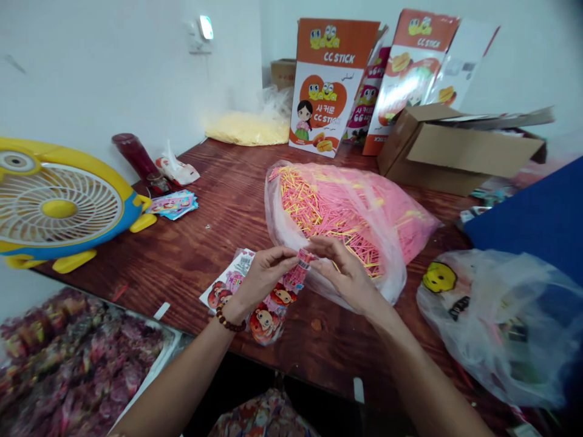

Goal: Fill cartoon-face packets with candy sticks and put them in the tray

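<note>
Left hand (262,272) in the head view, middle of the frame: I've got thumb and fingers pinched on a small pink packet (299,273), its barcode showing near the top! Right hand (346,273) is up close on the other side, fingers curled at the packet's edge, though I can't tell whether those tips grip it. Beneath my left hand, just left of centre, printed wrappers (223,288) with red-haired cartoon figures lie on the bench (237,167). Right behind my fingers, centre frame, sits a big clear bag (339,212), mouth open towards me, loaded with pink and yellow sticks (298,197)! Over to the far left, a yellow-and-blue fan (59,208); a few flat packs (175,204) lie by its foot. Upper right, a printed carton (323,85) stands tall, an open cardboard box (473,152) to its right. Lower right, a crumpled plastic bag (501,328).
</note>
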